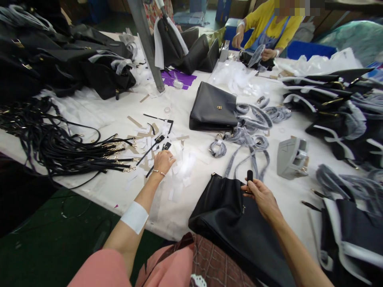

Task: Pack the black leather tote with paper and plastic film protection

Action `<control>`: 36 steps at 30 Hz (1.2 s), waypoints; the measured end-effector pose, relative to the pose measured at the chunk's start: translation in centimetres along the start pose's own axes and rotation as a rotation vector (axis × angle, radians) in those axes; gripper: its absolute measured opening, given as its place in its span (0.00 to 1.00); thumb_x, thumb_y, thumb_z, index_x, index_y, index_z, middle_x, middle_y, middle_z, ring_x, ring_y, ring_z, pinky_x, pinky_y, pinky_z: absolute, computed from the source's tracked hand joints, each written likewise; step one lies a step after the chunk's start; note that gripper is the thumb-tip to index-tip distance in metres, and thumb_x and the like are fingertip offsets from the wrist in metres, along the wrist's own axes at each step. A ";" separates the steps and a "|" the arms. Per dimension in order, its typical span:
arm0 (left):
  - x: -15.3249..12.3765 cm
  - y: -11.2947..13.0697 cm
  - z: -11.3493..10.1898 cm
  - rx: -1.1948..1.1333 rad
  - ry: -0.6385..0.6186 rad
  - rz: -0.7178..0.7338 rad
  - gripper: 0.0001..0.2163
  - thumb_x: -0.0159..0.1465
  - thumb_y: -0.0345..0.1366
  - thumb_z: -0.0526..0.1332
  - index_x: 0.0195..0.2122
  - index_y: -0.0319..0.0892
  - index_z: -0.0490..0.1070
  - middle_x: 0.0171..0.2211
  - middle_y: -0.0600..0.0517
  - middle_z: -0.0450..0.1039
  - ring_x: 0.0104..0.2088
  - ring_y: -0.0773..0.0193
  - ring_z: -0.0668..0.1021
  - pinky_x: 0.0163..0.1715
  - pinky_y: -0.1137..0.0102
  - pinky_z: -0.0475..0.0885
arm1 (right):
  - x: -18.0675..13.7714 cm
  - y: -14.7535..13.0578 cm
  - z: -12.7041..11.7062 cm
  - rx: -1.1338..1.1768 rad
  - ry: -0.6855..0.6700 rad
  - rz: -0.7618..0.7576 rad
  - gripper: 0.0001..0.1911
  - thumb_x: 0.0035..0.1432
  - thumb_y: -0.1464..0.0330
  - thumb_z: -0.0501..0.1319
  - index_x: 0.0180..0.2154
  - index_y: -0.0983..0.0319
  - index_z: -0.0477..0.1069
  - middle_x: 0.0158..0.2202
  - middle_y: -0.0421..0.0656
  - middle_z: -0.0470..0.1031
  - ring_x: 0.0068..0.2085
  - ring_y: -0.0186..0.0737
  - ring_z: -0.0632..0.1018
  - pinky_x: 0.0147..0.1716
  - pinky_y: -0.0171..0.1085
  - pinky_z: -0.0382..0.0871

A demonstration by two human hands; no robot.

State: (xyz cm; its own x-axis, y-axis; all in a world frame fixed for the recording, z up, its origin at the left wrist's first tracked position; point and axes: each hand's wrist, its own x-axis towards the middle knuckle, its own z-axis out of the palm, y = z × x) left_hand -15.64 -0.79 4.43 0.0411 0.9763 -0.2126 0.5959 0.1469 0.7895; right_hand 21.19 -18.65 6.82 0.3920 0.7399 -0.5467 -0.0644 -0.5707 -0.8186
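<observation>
My right hand [265, 197] is closed on a small black strap tab [249, 176] at the opening of a black handbag [221, 215]. The bag leans at the table's front edge, its grey-wrapped handles [235, 161] lying away from me. My left hand [164, 162] is stretched over scattered paper strips, fingers partly spread. Just beyond its fingertips lies a black tab with a gold fitting [166, 146]; I cannot tell whether they touch. Another black tab [159, 139] lies beside it among the white and brown strips [146, 145].
Black straps with gold clips [80, 155] lie left, below piled black bags [98, 63]. Another handbag [212, 105] stands mid-table, near a grey tape dispenser [291, 157]. More bags [332, 95] are stacked right. A metal post [148, 48] rises at the back; a person in yellow [257, 24] works opposite.
</observation>
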 end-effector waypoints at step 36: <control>-6.6 14.3 16.5 -0.517 -0.686 -0.117 0.18 0.49 0.49 0.66 0.24 0.37 0.69 0.20 0.57 0.67 0.22 0.72 0.67 0.25 0.76 0.61 | 6.9 -3.5 -3.5 0.548 0.125 0.003 0.14 0.45 0.64 0.72 0.32 0.62 0.72 0.32 0.42 0.78 0.35 0.38 0.79 0.32 0.37 0.78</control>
State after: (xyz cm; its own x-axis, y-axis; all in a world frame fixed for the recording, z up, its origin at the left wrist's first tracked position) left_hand 5.84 -7.77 7.62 0.5764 0.6631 -0.4775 0.1942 0.4565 0.8683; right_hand 27.34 -12.72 6.54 0.4949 0.6719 -0.5511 -0.5196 -0.2795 -0.8074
